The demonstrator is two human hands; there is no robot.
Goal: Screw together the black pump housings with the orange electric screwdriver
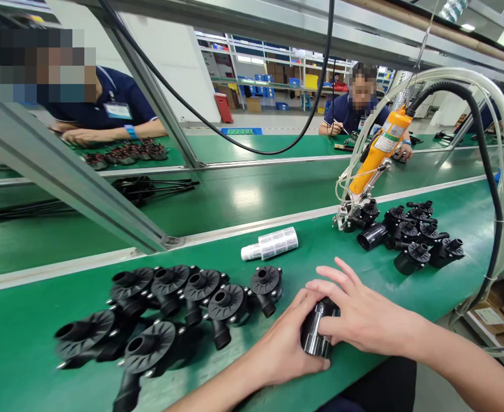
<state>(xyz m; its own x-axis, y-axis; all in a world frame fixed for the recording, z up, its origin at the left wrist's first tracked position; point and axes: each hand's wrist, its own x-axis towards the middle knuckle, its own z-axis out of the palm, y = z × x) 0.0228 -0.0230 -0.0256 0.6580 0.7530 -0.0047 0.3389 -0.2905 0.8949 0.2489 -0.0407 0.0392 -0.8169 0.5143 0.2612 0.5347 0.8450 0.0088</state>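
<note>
Both my hands meet on one black valve part (pixel 317 332) near the front edge of the green bench (pixel 363 246). My left hand (pixel 286 343) cups it from the left with fingers curled around it. My right hand (pixel 358 312) lies over its top, fingers partly spread and pressing on it. Several black valve bodies (pixel 170 309) lie in a cluster to the left of my hands. Another group of black valve bodies (pixel 410 234) sits to the right, further back.
An orange electric screwdriver (pixel 380 151) hangs on hoses and a black cable above the right group. A white cylinder (pixel 271 244) lies mid-bench. Slanted metal frame bars (pixel 63 177) cross the left. Two people work beyond the conveyor belt (pixel 256 194). Cardboard boxes (pixel 498 309) stand at right.
</note>
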